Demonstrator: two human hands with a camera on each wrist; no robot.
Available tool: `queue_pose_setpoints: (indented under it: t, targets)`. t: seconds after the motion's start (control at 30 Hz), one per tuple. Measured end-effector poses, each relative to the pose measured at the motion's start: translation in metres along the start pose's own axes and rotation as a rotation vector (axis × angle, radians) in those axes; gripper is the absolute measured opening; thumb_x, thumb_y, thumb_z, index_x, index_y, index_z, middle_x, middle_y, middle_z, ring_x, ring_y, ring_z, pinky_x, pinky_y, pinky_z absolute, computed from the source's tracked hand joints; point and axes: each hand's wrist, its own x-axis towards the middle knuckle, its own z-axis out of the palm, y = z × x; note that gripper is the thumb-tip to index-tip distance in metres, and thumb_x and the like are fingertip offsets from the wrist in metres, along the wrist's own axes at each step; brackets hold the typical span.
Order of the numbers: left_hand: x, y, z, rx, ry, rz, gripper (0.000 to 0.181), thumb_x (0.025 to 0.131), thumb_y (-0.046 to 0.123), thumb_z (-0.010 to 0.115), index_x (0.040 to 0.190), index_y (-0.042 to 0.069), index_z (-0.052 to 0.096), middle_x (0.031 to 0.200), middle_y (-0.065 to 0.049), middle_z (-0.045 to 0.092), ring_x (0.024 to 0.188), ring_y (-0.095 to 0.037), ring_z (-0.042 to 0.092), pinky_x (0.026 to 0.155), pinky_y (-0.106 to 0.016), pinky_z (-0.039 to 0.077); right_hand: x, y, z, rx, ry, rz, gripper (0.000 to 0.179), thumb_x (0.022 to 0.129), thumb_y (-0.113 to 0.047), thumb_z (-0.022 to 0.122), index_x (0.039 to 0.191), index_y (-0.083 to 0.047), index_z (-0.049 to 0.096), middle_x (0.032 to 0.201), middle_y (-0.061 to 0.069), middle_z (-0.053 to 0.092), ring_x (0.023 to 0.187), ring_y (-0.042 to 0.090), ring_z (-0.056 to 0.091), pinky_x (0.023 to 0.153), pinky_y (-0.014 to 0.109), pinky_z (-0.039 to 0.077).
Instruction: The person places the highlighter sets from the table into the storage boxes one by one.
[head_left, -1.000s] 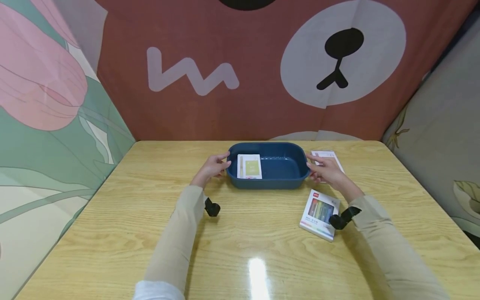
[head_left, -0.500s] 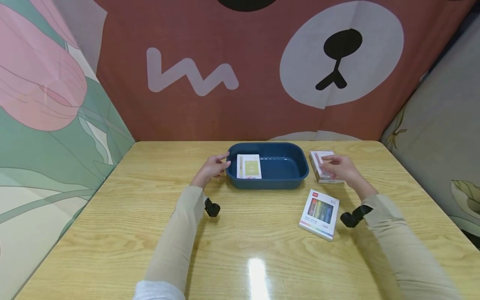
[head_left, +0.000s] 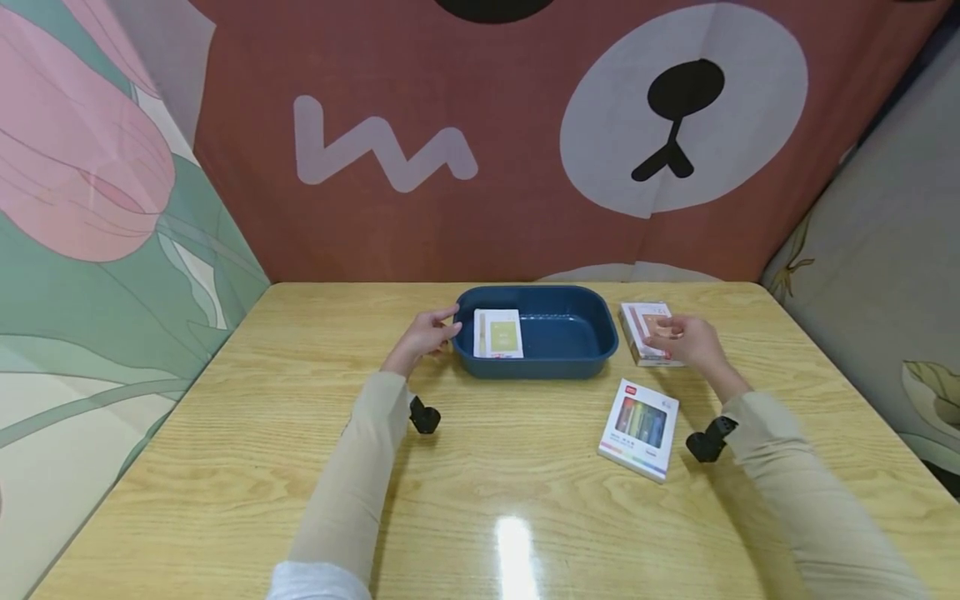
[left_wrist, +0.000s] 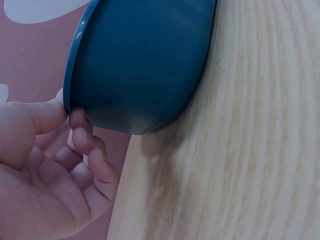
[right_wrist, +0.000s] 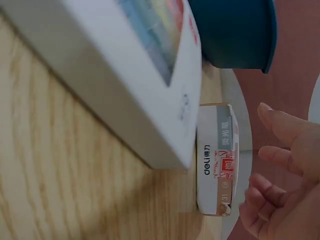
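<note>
A dark blue plastic tub [head_left: 555, 367] stands near the table's back edge. My left hand [head_left: 423, 340] pinches its left rim between thumb and fingers, seen up close in the left wrist view. Inside the tub, at its left end, lies a white box with a yellow-green panel [head_left: 504, 335]. Right of the tub is a white box with a pinkish stripe [head_left: 634, 323], marked "deli" on its end [right_wrist: 217, 160]. My right hand [head_left: 693, 343] hovers just over this box, its fingers loosely bent and nothing between them; the right wrist view shows space between fingertips and box.
Nearer to me, a white box with a window onto coloured sticks [head_left: 639, 429] lies slantwise on the wooden table [head_left: 495, 467]. Behind the table hangs a reddish-brown printed cloth [head_left: 420, 233]. Each wrist wears a black camera [head_left: 424, 417].
My right hand has let go of the tub's right rim and moved right, over the pink-striped box. The left hand has stayed on the rim and the tub has not moved.
</note>
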Motion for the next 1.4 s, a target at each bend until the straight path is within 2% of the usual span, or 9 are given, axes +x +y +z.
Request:
queue_pose_setpoints:
  t: [0.13,0.23,0.4,0.5,0.67,0.8,1.1,1.3,1.4]
  targets:
    - [-0.001,0.002,-0.001,-0.017,-0.013,-0.019,0.045,0.091,0.019,0.053,0.135,0.023,0.042,0.082,-0.007,0.044,0.063,-0.019,0.043,0.055,-0.032,0.038,-0.001,0.0,0.003,-0.07,0.022,0.028,0.06,0.081,-0.033,0.065,0.116,0.014,0.05,0.114,0.035,0.045,0.095,0.04,0.045,0.078,0.049,0.038]
    - [-0.001,0.003,-0.001,-0.024,-0.02,-0.025,0.045,0.092,0.018,0.052,0.135,0.023,0.042,0.081,-0.007,0.044,0.062,-0.02,0.042,0.056,-0.033,0.037,-0.001,-0.001,0.004,-0.096,0.018,0.087,0.068,0.081,-0.039,0.064,0.12,0.013,0.046,0.119,0.035,0.042,0.097,0.038,0.042,0.082,0.051,0.035]
    - [-0.001,0.004,-0.001,-0.012,-0.017,-0.014,0.045,0.091,0.018,0.053,0.135,0.022,0.042,0.079,-0.006,0.043,0.062,-0.019,0.041,0.056,-0.034,0.038,0.001,-0.001,0.008,-0.083,-0.051,0.183,0.083,0.078,-0.049,0.063,0.129,0.012,0.037,0.125,0.033,0.037,0.11,0.043,0.038,0.088,0.052,0.034]
    - [-0.001,0.004,-0.001,-0.002,-0.012,-0.011,0.045,0.091,0.018,0.053,0.135,0.023,0.042,0.079,-0.006,0.043,0.062,-0.019,0.042,0.056,-0.033,0.038,0.001,-0.001,0.01,-0.094,-0.091,0.19,0.085,0.078,-0.048,0.063,0.13,0.012,0.033,0.124,0.033,0.039,0.112,0.044,0.037,0.088,0.051,0.034]
    - [-0.001,0.004,-0.001,0.0,-0.015,-0.015,0.046,0.091,0.018,0.053,0.135,0.023,0.042,0.08,-0.007,0.044,0.062,-0.02,0.041,0.055,-0.033,0.037,0.001,-0.003,0.014,-0.122,-0.124,0.166,0.079,0.082,-0.04,0.062,0.129,0.015,0.031,0.122,0.033,0.04,0.11,0.044,0.04,0.087,0.051,0.035]
    - [-0.001,0.003,-0.001,0.01,-0.016,-0.014,0.046,0.091,0.018,0.053,0.135,0.023,0.042,0.082,-0.007,0.044,0.062,-0.02,0.042,0.055,-0.033,0.039,0.003,-0.004,0.016,-0.118,-0.14,0.197,0.078,0.083,-0.037,0.062,0.129,0.016,0.029,0.122,0.034,0.039,0.109,0.043,0.04,0.087,0.05,0.035]
    - [0.0,0.001,-0.002,0.007,-0.015,-0.021,0.046,0.091,0.019,0.054,0.135,0.023,0.042,0.084,-0.008,0.045,0.064,-0.021,0.043,0.057,-0.034,0.039,0.006,-0.006,0.02,-0.105,-0.097,0.264,0.077,0.081,-0.036,0.064,0.129,0.014,0.03,0.121,0.033,0.04,0.104,0.042,0.039,0.086,0.05,0.034]
    - [0.001,0.001,-0.002,0.001,-0.014,-0.011,0.046,0.09,0.02,0.055,0.134,0.023,0.043,0.078,-0.006,0.044,0.062,-0.019,0.043,0.055,-0.032,0.038,0.005,-0.008,0.018,-0.099,-0.056,0.295,0.082,0.077,-0.037,0.067,0.13,0.012,0.027,0.121,0.033,0.04,0.105,0.046,0.036,0.086,0.053,0.03]
    - [0.0,0.001,-0.002,-0.002,-0.016,-0.004,0.046,0.091,0.019,0.054,0.135,0.022,0.043,0.076,-0.005,0.043,0.062,-0.019,0.042,0.054,-0.031,0.038,0.005,-0.006,0.015,-0.09,-0.033,0.278,0.082,0.077,-0.034,0.068,0.13,0.013,0.026,0.121,0.035,0.037,0.107,0.048,0.036,0.088,0.054,0.029]
